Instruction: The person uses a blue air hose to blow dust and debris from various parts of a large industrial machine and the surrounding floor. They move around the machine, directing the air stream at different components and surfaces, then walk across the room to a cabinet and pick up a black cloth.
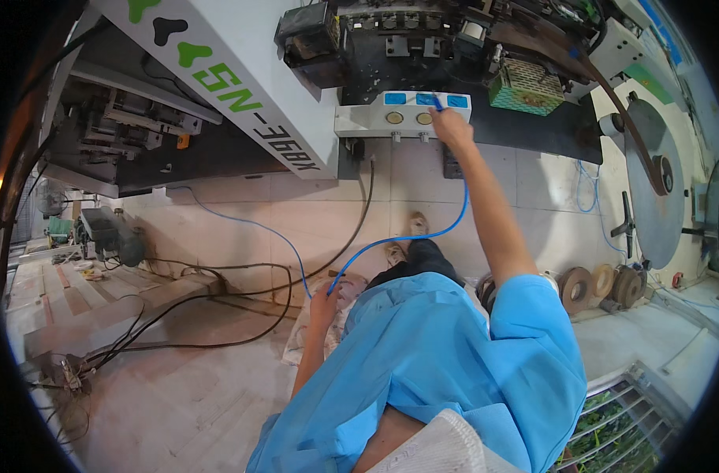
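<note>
My right hand (452, 128) reaches forward to the pale control box (364, 120) on the machine's front. Its fingers are closed, and a short blue tip pokes out past them, in front of the box's blue displays. From below that wrist a blue air hose (395, 240) curves down across the floor and my feet to my left hand (322, 306). The left fingers are closed round the hose near a white cloth-like heap (299, 335). Where the hose meets my right hand is hidden behind the wrist, but the blue tip matches it in colour.
A grey-white machine housing (296, 118) slants in at the upper left. A green-patterned box (527, 87) sits on the black machine bed. Rightward stand a large grey disc (651, 189) and several brown reels (575, 290). Black cables (249, 344) trail over the floor on the left.
</note>
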### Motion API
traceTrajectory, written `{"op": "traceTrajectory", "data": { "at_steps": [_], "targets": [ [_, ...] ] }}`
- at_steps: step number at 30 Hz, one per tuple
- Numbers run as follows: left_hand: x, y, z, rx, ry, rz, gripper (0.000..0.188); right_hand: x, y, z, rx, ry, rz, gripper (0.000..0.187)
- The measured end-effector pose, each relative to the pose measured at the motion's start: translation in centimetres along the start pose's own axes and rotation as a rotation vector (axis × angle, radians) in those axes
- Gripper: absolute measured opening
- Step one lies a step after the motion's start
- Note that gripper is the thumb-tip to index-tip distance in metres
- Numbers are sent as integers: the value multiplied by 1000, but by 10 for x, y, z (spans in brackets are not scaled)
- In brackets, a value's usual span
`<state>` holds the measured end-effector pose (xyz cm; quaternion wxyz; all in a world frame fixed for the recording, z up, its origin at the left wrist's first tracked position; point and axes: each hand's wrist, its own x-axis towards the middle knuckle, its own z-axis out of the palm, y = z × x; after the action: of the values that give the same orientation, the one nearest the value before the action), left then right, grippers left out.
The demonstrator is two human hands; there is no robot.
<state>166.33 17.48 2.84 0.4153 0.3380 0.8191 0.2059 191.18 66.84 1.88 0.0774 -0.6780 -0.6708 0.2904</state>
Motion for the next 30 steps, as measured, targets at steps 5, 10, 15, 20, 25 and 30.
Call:
{"op": "traceTrajectory", "data": {
  "at_steps": [5,10,15,20,25,30],
  "targets": [
    [36,22,-6,41,-26,2,29,36,24,-20,47,-42,130,67],
    [73,45,-27,16,-33,-21,28,68,29,-12,469,-140,171,75],
    [98,71,-47,88,-36,-80,27,82,24,-14,-80,-142,231,62],
    [107,90,-44,123,-52,-78,29,86,19,-14,-162,-60,230,61],
    [117,98,-32,45,-112,-96,32,97,21,3,21,-39,146,66],
    [121,92,-46,2,-106,-114,35,103,-12,28,442,-333,70,82]
  ]
}}
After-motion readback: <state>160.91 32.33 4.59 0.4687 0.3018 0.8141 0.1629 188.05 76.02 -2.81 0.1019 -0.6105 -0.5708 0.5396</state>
